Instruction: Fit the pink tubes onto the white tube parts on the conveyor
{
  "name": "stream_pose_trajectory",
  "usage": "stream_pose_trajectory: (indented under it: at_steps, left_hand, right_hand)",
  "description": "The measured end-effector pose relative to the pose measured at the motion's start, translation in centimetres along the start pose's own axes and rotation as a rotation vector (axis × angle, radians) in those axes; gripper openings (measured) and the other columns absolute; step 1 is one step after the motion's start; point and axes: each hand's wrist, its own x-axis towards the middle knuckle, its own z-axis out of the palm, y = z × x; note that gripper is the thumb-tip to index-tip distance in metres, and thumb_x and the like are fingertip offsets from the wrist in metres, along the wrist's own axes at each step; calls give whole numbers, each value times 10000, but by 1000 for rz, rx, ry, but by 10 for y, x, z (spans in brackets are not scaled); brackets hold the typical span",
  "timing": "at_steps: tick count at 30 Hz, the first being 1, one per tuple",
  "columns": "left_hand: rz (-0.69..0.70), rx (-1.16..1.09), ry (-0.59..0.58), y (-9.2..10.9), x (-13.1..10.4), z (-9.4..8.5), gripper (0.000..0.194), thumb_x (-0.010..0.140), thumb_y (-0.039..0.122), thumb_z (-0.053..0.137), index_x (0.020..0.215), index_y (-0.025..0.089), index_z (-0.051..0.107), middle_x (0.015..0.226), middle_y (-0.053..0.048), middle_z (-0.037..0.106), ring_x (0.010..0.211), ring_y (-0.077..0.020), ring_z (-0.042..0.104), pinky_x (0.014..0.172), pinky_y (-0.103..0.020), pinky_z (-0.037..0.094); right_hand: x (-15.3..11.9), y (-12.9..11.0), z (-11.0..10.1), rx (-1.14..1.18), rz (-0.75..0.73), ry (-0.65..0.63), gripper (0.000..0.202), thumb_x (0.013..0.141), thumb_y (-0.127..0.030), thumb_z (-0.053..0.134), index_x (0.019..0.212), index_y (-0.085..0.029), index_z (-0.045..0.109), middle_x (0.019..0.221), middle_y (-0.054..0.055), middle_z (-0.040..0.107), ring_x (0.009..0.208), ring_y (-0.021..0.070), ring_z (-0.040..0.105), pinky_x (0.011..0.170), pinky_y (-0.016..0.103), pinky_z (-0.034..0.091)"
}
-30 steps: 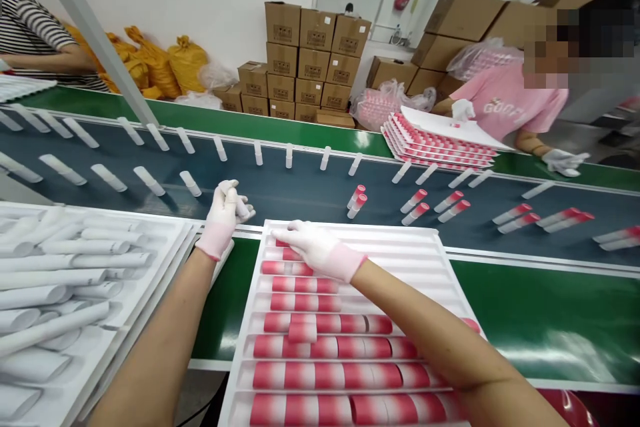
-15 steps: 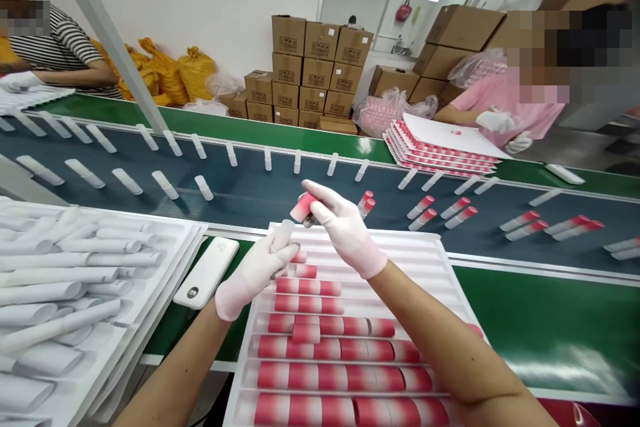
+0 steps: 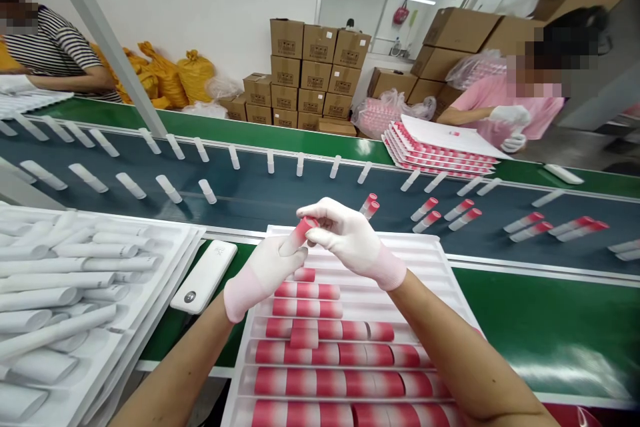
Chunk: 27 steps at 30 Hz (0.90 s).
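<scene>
Left hand: your fingers are curled round the pale lower end of the red-topped tube.
Right hand: you pinch the red end between thumb and fingers; whether the cap is fully seated cannot be told.
Red-topped tube: tilted, raised over the far-left corner of the grooved tray.
Grooved tray: red-and-white pieces line your near and left grooves; white channels show toward its far-right edge.
Left margin: a white device lies between your grooved tray and the stacked trays.
Far edge: the belt runs just beyond, giving your hands dark open surface leftward; red-topped pairs stand near your right hand.
Right margin: green table extends rightward from the grooved tray's edge.
</scene>
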Motion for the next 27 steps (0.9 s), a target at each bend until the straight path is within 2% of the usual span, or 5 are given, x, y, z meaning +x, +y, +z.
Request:
stream_pose_trajectory:
  at_steps: [8, 11, 16, 21, 27]
  left_hand:
    - [219, 198, 311, -28, 29, 21, 240, 758, 234, 691, 993, 211, 648, 1012, -96, 664, 872, -255, 664, 719, -349, 511]
    - [204, 197, 458, -52, 49, -16, 828, 626, 217, 818, 1390, 186, 500, 1438, -173, 480, 1290, -343, 539, 1001, -427, 512]
    - [-45, 236, 1058, -89, 96, -112, 816, 799, 226, 737, 1499, 83, 342, 1514, -238, 369, 1463, -339, 333, 1254, -466, 235]
    - [-234, 173, 1011, -121, 141, -153, 753, 805, 203, 719, 1452, 42, 368, 1440, -258, 456, 1367, -355, 462, 1173, -510, 342]
    - [-254, 138, 854, -140, 149, -138, 201, 881, 193, 581, 1073, 146, 620, 976, -98, 677, 1045, -251, 654, 1030, -408, 488]
  right_hand:
    - [3, 16, 16, -221, 46, 171, 213, 715, -265, 771, 899, -209, 680, 890, 7, 669, 797, 172, 643, 736, 310, 546]
    - [34, 50, -16, -383, 142, 344, 263, 764, -314, 724, 993, -190, 685, 882, 22, 679, 814, 189, 652, 781, 329, 541]
    - [92, 111, -67, -708, 310, 522, 237, 814, -227, 651, 1037, -152, 686, 1055, 89, 671, 1008, 224, 631, 926, 346, 490]
    - [104, 133, -76, -810, 414, 415, 323, 777, -163, 718, 1092, -92, 710, 1012, 128, 665, 954, 254, 646, 874, 353, 500]
    - [56, 95, -29, -894, 200, 124, 349, 923, -239, 620, 1268, -216, 666, 1142, 107, 628, 1100, 268, 572, 940, 363, 448]
